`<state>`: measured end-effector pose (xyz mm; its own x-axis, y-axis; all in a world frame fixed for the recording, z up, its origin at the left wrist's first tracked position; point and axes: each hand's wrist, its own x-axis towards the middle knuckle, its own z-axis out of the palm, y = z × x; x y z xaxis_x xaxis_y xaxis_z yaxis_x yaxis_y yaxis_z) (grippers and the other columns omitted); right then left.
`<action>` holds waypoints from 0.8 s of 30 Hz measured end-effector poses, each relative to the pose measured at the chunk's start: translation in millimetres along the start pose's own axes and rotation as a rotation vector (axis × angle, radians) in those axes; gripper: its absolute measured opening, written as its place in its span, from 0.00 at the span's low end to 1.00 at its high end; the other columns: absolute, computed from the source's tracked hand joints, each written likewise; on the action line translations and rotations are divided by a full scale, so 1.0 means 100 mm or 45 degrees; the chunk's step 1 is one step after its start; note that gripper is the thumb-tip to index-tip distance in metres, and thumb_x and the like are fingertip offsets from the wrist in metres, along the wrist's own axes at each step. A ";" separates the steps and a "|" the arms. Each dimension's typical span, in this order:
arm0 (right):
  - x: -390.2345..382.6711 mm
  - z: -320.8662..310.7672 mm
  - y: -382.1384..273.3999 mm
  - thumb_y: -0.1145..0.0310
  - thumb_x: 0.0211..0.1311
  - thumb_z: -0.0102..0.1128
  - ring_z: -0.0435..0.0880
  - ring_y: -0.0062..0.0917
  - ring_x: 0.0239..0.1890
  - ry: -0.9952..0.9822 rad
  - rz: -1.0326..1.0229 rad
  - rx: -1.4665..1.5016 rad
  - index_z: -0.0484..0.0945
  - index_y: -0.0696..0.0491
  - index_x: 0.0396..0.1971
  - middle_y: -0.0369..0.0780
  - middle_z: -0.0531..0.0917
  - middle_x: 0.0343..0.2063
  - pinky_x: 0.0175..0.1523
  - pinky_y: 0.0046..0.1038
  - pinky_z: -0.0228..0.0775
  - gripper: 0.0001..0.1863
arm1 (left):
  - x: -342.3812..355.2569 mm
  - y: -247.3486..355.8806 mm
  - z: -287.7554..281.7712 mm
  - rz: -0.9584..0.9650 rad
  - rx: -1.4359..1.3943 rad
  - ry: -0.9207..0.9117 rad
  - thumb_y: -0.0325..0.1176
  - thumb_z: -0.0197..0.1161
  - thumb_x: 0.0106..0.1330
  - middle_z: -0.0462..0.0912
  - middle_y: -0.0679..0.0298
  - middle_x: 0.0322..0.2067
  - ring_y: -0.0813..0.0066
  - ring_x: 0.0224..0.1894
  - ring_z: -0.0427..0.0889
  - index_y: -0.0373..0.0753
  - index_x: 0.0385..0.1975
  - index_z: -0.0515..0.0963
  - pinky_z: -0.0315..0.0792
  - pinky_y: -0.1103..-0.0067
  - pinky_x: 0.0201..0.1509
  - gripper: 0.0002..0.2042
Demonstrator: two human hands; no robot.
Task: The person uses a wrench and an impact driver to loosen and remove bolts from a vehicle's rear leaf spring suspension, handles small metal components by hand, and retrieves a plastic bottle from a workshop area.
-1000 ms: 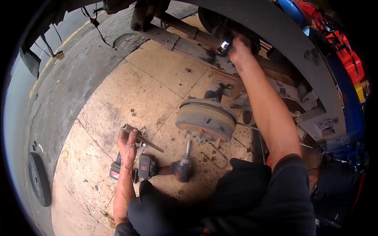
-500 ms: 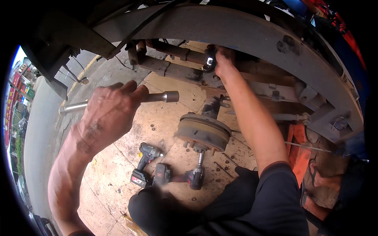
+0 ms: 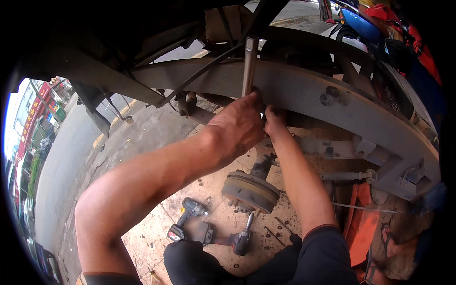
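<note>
My left hand (image 3: 237, 121) is closed round an upright steel tube (image 3: 248, 66), which rises in front of the grey frame rail (image 3: 304, 83) of the raised vehicle. My right hand (image 3: 275, 121) is just right of it under the rail, its fingers curled on something mostly hidden behind my left hand. Below both hands is a rusty brake drum (image 3: 249, 192) with studs. Two cordless power drivers, one smaller (image 3: 192, 211) and one with a long socket (image 3: 240, 242), lie on the tiled floor (image 3: 147, 228) beneath, near thin metal rods (image 3: 280, 230).
An orange stand (image 3: 361, 223) is at lower right, beside another person's leg or foot (image 3: 389, 242). A blue scooter (image 3: 356, 23) and red objects (image 3: 420, 50) are at top right. Dark brackets and hanging wires (image 3: 109, 109) are at left, with the road (image 3: 57, 147) beyond.
My left hand has risen from low near the drivers to the rail, turning the tube from sloping to upright. My right hand stays under the rail. The view has tilted up.
</note>
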<state>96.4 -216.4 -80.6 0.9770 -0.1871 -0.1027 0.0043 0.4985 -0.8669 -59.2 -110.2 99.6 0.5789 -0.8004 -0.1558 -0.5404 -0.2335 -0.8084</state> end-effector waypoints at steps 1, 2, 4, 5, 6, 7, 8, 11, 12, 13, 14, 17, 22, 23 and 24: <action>0.01 -0.02 0.09 0.63 0.67 0.52 0.72 0.30 0.54 0.035 -0.053 -0.011 0.57 0.50 0.63 0.40 0.68 0.58 0.52 0.28 0.69 0.27 | 0.00 0.01 0.13 0.028 0.052 0.031 0.33 0.58 0.57 0.79 0.68 0.30 0.68 0.45 0.76 0.47 0.21 0.77 0.64 0.75 0.54 0.04; 0.01 -0.08 0.18 0.63 0.66 0.53 0.70 0.30 0.55 0.079 -0.108 -0.034 0.56 0.50 0.63 0.41 0.68 0.58 0.54 0.29 0.67 0.28 | 0.03 0.02 0.25 0.057 0.097 0.075 0.33 0.59 0.57 0.79 0.69 0.31 0.69 0.45 0.76 0.47 0.22 0.77 0.64 0.76 0.54 0.04; 0.01 -0.07 0.17 0.63 0.66 0.54 0.68 0.30 0.58 0.055 -0.032 -0.086 0.55 0.51 0.64 0.42 0.67 0.59 0.56 0.29 0.65 0.29 | 0.04 0.01 0.31 0.041 0.175 -0.092 0.33 0.59 0.59 0.79 0.71 0.32 0.70 0.44 0.76 0.47 0.26 0.77 0.65 0.77 0.54 0.02; 0.04 -0.09 0.18 0.62 0.66 0.55 0.67 0.30 0.59 0.054 -0.055 -0.096 0.55 0.52 0.64 0.42 0.66 0.60 0.57 0.29 0.64 0.30 | 0.08 0.00 0.30 0.029 0.211 -0.161 0.33 0.59 0.59 0.78 0.72 0.33 0.71 0.43 0.75 0.46 0.28 0.76 0.66 0.77 0.54 0.01; -0.01 -0.05 0.19 0.59 0.65 0.56 0.67 0.30 0.58 0.072 -0.034 -0.068 0.55 0.49 0.64 0.41 0.66 0.60 0.54 0.29 0.66 0.31 | 0.03 -0.06 0.12 0.108 -0.014 -0.281 0.32 0.59 0.60 0.77 0.72 0.32 0.71 0.41 0.75 0.46 0.32 0.75 0.69 0.77 0.49 0.02; -0.03 -0.01 0.20 0.57 0.65 0.57 0.68 0.29 0.58 0.079 0.103 -0.091 0.56 0.46 0.64 0.38 0.66 0.60 0.51 0.28 0.68 0.31 | 0.00 -0.02 0.32 0.140 0.227 -0.178 0.32 0.60 0.59 0.76 0.72 0.31 0.71 0.41 0.75 0.46 0.31 0.75 0.69 0.77 0.48 0.03; -0.06 0.04 0.15 0.56 0.65 0.57 0.68 0.28 0.58 0.071 0.129 -0.060 0.55 0.45 0.65 0.37 0.66 0.60 0.50 0.27 0.69 0.32 | 0.00 0.06 0.69 0.164 0.470 -0.067 0.32 0.60 0.59 0.75 0.71 0.30 0.71 0.40 0.75 0.46 0.31 0.74 0.70 0.77 0.47 0.03; 0.24 -0.05 0.22 0.58 0.65 0.58 0.68 0.28 0.57 0.063 -0.042 -0.004 0.58 0.47 0.64 0.37 0.68 0.60 0.53 0.27 0.68 0.31 | -0.03 0.03 0.72 0.071 0.301 0.101 0.31 0.61 0.54 0.73 0.67 0.25 0.72 0.38 0.75 0.45 0.25 0.74 0.71 0.75 0.45 0.03; 0.37 -0.13 0.23 0.59 0.65 0.58 0.69 0.27 0.57 0.087 -0.064 -0.047 0.60 0.48 0.63 0.37 0.68 0.59 0.54 0.27 0.67 0.30 | -0.13 0.08 0.42 -0.029 0.040 0.084 0.30 0.60 0.54 0.73 0.67 0.26 0.72 0.38 0.75 0.45 0.27 0.74 0.71 0.75 0.44 0.03; 0.46 -0.21 0.25 0.60 0.65 0.58 0.69 0.27 0.57 0.112 -0.074 -0.098 0.61 0.50 0.63 0.38 0.69 0.58 0.55 0.27 0.67 0.29 | -0.25 0.18 0.24 -0.121 -0.234 0.059 0.30 0.60 0.54 0.73 0.67 0.26 0.72 0.37 0.76 0.45 0.29 0.73 0.71 0.74 0.44 0.04; 0.19 -0.01 0.13 0.63 0.65 0.58 0.70 0.27 0.55 0.022 -0.004 0.052 0.64 0.53 0.60 0.39 0.71 0.56 0.57 0.29 0.65 0.25 | -0.48 0.34 0.27 -0.172 -0.340 -0.053 0.30 0.60 0.54 0.75 0.66 0.26 0.71 0.37 0.77 0.44 0.30 0.74 0.72 0.74 0.43 0.05; 0.04 0.22 -0.06 0.75 0.68 0.52 0.74 0.27 0.54 -0.088 0.208 -0.005 0.68 0.56 0.55 0.40 0.74 0.54 0.56 0.31 0.71 0.17 | -1.08 0.94 0.39 -0.403 -0.736 -0.274 0.30 0.59 0.55 0.78 0.63 0.27 0.65 0.34 0.80 0.43 0.33 0.76 0.73 0.70 0.38 0.06; 0.28 0.17 0.06 0.65 0.68 0.52 0.70 0.29 0.58 -0.127 -0.350 -0.814 0.70 0.57 0.55 0.43 0.74 0.55 0.60 0.30 0.64 0.19 | -1.89 1.87 1.03 -1.090 -1.671 -0.472 0.33 0.60 0.59 0.83 0.56 0.32 0.52 0.37 0.82 0.45 0.40 0.79 0.75 0.64 0.42 0.10; 0.21 0.22 0.01 0.64 0.68 0.52 0.72 0.30 0.57 -0.134 -0.398 -1.046 0.71 0.58 0.55 0.44 0.75 0.54 0.59 0.30 0.64 0.20 | -2.06 2.13 1.15 -1.119 -1.715 -0.616 0.34 0.60 0.60 0.84 0.56 0.34 0.52 0.38 0.82 0.47 0.43 0.80 0.75 0.64 0.43 0.11; 0.15 0.29 -0.07 0.62 0.68 0.51 0.73 0.32 0.56 -0.143 -0.455 -1.279 0.71 0.58 0.55 0.45 0.77 0.53 0.59 0.30 0.65 0.20 | -2.20 2.43 1.29 -1.165 -1.752 -0.722 0.35 0.60 0.60 0.84 0.55 0.34 0.52 0.39 0.82 0.47 0.44 0.80 0.75 0.64 0.44 0.12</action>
<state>117.5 -198.3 -62.5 0.9681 -0.0799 0.2373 0.1662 -0.5039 -0.8476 -238.8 80.7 -135.8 0.9280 0.0514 -0.3690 0.1489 -0.9590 0.2410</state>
